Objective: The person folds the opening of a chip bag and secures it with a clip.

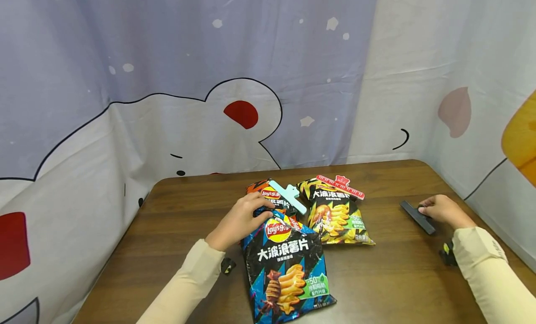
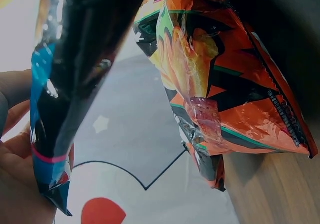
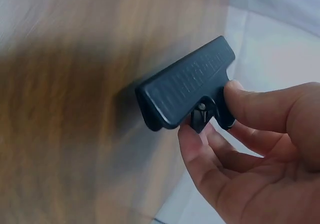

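My left hand (image 1: 243, 219) pinches the top edge of a blue and black bag of chips (image 1: 289, 273), which leans up off the table in front of the others. In the left wrist view that blue bag (image 2: 65, 84) runs down beside my fingers (image 2: 20, 149). An orange bag of chips (image 2: 235, 89) stands to its right there; in the head view a mint-green clip (image 1: 288, 196) is across its top. Over on the right, my right hand (image 1: 445, 211) holds a black bag clip (image 1: 418, 217) by its handle. Thumb and fingers grip the clip (image 3: 185, 84) in the right wrist view, its jaws together.
A yellow and black bag of chips (image 1: 337, 217) lies behind the blue one, with a red clip (image 1: 341, 186) across its top. The brown wooden table (image 1: 377, 282) ends at a patterned curtain (image 1: 188, 138) at the back and right.
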The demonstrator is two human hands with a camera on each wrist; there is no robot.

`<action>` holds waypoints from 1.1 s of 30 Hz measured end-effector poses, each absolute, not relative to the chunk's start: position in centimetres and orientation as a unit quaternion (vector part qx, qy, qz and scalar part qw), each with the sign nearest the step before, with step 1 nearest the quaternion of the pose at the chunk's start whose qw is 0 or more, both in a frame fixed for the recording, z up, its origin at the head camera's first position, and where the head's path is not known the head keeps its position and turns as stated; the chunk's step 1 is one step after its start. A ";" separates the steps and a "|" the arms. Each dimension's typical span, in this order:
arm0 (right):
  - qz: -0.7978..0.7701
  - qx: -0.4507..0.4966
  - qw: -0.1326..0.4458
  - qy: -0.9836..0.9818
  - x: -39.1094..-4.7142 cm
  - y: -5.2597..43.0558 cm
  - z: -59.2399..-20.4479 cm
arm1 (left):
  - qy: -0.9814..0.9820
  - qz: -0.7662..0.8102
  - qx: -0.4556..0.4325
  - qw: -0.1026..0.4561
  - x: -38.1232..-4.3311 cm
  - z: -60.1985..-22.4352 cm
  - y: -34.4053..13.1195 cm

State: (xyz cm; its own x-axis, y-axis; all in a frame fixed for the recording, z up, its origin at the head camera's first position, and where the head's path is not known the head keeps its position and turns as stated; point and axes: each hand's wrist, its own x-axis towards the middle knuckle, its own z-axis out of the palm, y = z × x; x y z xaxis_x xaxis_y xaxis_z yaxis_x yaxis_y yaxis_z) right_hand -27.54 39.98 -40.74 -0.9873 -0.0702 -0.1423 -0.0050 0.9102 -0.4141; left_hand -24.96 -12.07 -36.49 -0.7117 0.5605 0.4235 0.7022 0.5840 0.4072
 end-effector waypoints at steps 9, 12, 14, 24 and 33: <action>-0.271 -0.043 0.092 0.957 -27.5 37.0 -38.6 | -0.881 -0.276 -0.358 0.140 -25.1 -36.8 -12.1; -0.289 -0.056 0.081 0.952 -27.6 35.6 -38.0 | -0.880 -0.284 -0.357 0.133 -25.1 -36.8 -12.1; -0.295 -0.065 0.072 0.950 -27.6 34.7 -37.6 | -0.879 -0.288 -0.357 0.129 -25.0 -36.8 -12.1; -0.302 -0.097 0.043 0.947 -27.6 31.0 -35.7 | -0.875 -0.292 -0.364 0.127 -24.9 -36.7 -12.1; -0.337 -0.126 0.051 0.932 -27.2 28.2 -35.2 | -0.874 -0.292 -0.365 0.129 -24.7 -36.4 -12.2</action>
